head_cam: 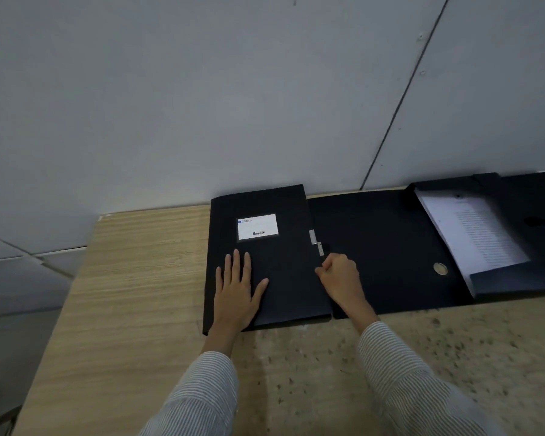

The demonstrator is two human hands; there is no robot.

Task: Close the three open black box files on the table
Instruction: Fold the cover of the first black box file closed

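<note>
A black box file [283,272] with a white label lies flat on the wooden table [129,303], its lid down. My left hand [238,287] rests flat on that lid, fingers spread. My right hand [340,275] is curled at the file's right edge, just below its small grey clasp [316,242], fingertips pinched at the flap. To the right a second black box file [390,247] lies open, its lid spread flat and printed papers [475,234] showing in its tray. Part of a third black file [535,202] shows at the far right edge.
A grey wall [233,89] rises right behind the files. The table's left end stops near the picture's left third, with floor beyond. The front right of the table top is speckled and stained.
</note>
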